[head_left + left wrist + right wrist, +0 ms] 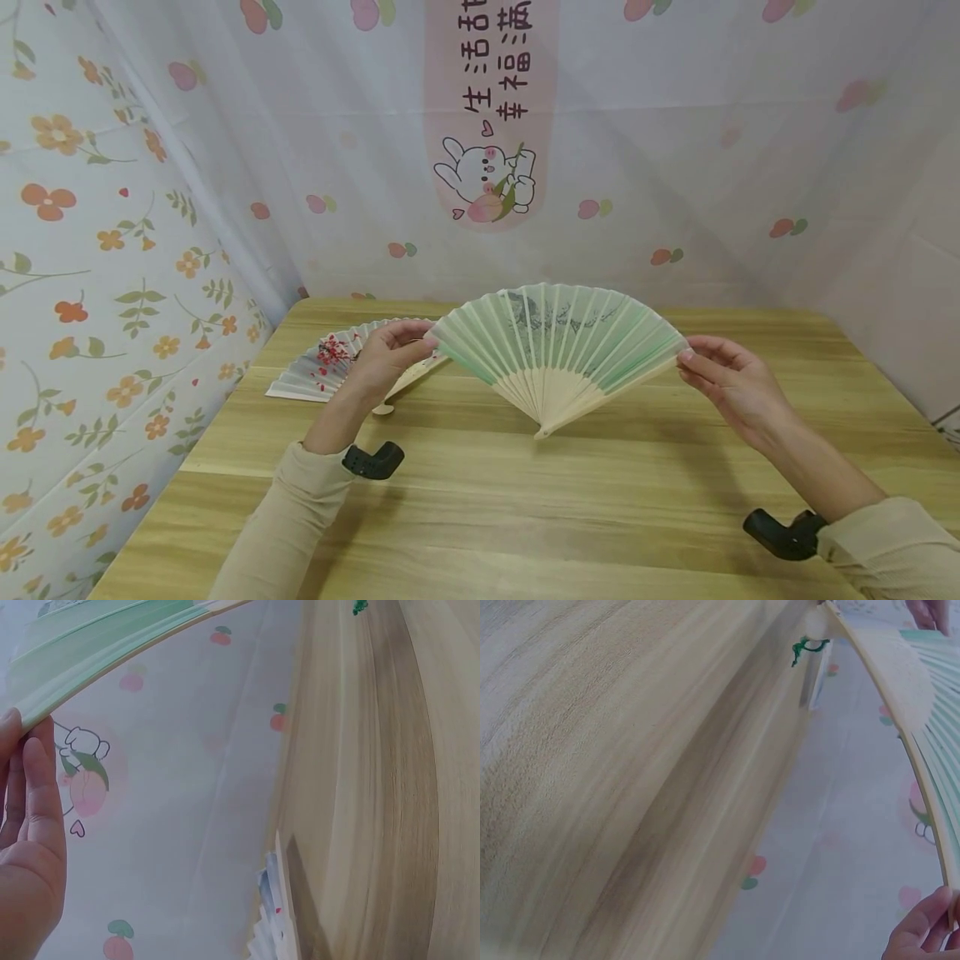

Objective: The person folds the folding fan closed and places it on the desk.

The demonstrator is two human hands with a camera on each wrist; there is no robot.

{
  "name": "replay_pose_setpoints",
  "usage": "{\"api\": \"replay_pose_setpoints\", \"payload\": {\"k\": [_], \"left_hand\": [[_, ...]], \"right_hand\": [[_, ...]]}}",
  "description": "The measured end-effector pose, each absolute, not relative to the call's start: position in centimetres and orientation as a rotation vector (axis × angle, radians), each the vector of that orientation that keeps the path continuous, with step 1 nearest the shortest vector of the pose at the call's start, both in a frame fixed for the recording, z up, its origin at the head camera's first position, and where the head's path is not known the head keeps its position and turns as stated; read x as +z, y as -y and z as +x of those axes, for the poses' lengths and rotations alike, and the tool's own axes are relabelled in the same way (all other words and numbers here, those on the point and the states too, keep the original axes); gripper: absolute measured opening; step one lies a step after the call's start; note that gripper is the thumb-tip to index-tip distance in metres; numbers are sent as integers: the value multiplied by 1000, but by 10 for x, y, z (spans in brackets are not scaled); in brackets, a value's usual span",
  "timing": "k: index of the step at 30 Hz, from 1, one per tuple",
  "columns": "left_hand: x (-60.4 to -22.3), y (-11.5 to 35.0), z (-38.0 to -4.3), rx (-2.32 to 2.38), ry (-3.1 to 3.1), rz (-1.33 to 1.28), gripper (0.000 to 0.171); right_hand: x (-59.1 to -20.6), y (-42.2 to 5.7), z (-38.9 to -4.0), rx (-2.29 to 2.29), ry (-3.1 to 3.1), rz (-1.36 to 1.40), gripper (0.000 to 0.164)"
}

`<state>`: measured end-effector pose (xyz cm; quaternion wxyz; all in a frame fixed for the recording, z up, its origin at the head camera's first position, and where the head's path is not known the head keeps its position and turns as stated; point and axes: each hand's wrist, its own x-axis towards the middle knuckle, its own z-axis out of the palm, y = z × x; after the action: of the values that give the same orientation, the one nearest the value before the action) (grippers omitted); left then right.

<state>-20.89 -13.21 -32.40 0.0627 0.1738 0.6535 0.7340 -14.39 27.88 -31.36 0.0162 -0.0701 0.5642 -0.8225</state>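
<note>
A pale green folding fan (551,333) is spread wide above the table, its grey branch pattern facing the head camera and its pivot end pointing down. My left hand (386,358) pinches its left outer edge between thumb and fingers. At the opposite edge, my right hand (731,383) pinches the outer rib the same way. The left wrist view shows the thumb and fingers of the left hand (30,817) on the fan's corner. Behind the left hand lies a second open folding fan (300,379), white-grey with red blossoms, partly hidden by that hand.
The wooden table (480,517) carries the second fan at its back left. A white curtain (337,150) with printed fruit and a rabbit hangs behind it. Along the left side hangs a flower-patterned cloth (112,333). A small green cord (806,649) shows near the held fan's pivot.
</note>
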Motion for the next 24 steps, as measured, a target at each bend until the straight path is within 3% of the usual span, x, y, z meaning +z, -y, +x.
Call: {"api": "replay_pose_setpoints", "payload": {"k": [24], "left_hand": [[-324, 118, -213, 2161, -2027, 528, 17]], "right_hand": [[-311, -275, -151, -2515, -1759, -232, 16]]}}
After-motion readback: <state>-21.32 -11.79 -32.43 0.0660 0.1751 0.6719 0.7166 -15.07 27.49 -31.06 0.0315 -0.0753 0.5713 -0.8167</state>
